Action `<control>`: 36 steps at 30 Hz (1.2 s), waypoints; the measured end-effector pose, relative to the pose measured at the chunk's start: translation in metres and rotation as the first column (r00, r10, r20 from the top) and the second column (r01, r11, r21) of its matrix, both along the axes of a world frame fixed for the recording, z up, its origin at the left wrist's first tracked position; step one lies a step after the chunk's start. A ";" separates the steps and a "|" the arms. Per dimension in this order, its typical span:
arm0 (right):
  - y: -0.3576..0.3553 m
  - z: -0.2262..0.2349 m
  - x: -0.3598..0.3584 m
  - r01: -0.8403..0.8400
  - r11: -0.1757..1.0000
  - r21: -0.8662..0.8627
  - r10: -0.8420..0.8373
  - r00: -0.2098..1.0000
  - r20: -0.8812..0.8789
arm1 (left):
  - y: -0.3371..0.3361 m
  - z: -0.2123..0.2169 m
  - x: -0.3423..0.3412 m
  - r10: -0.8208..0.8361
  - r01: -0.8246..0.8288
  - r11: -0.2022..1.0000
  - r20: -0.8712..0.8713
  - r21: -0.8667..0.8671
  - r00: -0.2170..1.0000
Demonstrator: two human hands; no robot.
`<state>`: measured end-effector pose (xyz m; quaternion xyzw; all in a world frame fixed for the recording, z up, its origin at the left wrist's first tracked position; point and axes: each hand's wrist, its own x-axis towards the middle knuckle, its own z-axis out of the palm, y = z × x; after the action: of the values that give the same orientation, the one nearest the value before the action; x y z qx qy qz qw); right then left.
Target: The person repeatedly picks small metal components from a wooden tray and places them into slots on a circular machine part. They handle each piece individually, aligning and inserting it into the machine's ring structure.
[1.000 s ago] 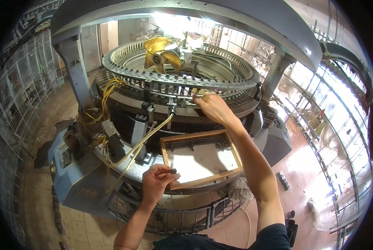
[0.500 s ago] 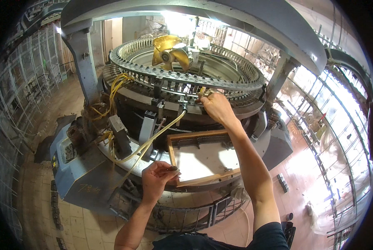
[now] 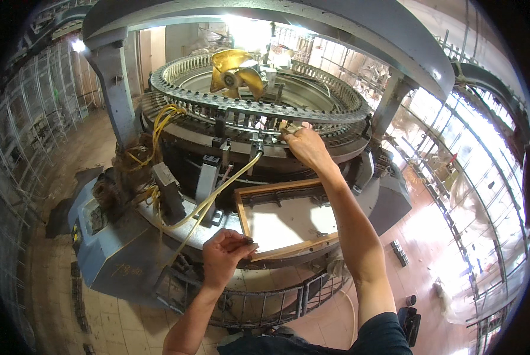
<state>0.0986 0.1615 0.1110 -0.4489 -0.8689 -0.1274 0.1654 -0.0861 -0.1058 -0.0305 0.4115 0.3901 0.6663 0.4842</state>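
A large circular knitting machine, with a toothed metal ring [image 3: 259,108] around its top, stands in front of me. My right hand [image 3: 306,146] reaches to the near side of this ring. Its fingers close on a small brass-coloured piece [image 3: 286,128], partly hidden by the hand. My left hand [image 3: 221,255] is held low, beside the front left corner of a wooden-framed tray [image 3: 239,208]. Thumb and fingers there pinch a small dark piece [image 3: 248,241], too small to name. Dark strips lie along the tray's far side.
A yellow-bladed fan [image 3: 235,74] sits inside the ring. Yellow hoses [image 3: 235,180] run down the machine's front left. Grey posts [image 3: 112,89] hold up an overhead frame. A curved metal railing [image 3: 283,305] is near my body. Dark blocks [image 3: 399,253] lie on the floor at right.
The view has shifted slightly. My right hand has moved a little to the right along the ring, its fingers changing position. My left hand keeps its pinch near the tray corner.
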 end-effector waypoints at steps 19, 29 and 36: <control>-0.124 -0.031 0.070 -0.770 0.597 -0.224 0.304 0.476 -0.825 | 0.031 0.048 0.069 0.049 -0.049 0.999 0.039 -0.004 0.998; -0.118 -0.033 0.100 -0.740 0.665 -0.100 0.229 0.329 -0.916 | 0.078 0.098 0.110 0.170 -0.141 0.984 -0.333 0.111 0.928; -0.059 0.014 0.085 -0.845 0.520 -0.124 0.159 0.238 -0.958 | 0.127 0.157 0.092 0.120 -0.034 0.983 -0.486 0.183 0.866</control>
<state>0.1839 0.1023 0.1245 -0.1320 -0.7349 0.4900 0.4499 0.0055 0.0211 0.1269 0.5917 0.4598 0.5880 0.3046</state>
